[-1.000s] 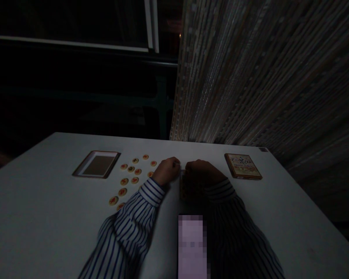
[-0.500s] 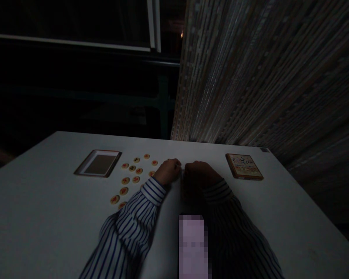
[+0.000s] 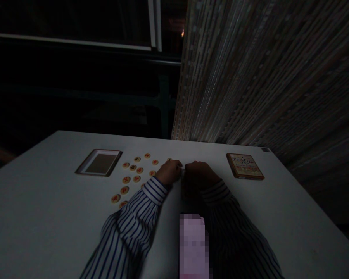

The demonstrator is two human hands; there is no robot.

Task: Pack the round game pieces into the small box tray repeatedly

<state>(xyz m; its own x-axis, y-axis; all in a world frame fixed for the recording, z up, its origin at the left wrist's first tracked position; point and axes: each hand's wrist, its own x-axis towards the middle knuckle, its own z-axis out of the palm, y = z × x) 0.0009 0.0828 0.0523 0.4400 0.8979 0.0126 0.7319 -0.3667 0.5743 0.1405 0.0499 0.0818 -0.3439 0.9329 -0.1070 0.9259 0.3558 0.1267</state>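
My left hand and my right hand are close together over the middle of the table, both with fingers closed. A small pale bit shows between their fingertips, too dim to name. Below my right hand is a dark shape in shadow, partly covered by the hand. Round Chinese chess pieces with red or black characters lie scattered to the left of my left hand. One chess piece peeks out just beyond that hand, and my left sleeve hides part of the group.
An open shallow box tray lies on the white table at left. A flat box with a printed cover lies at right. A blurred-out pinkish rectangle is at the near edge. Behind the table hangs a string curtain.
My hands stay nearly in place, with the fingertips shifting slightly. The pale bit between them shows a little more. The whole view has moved very slightly.
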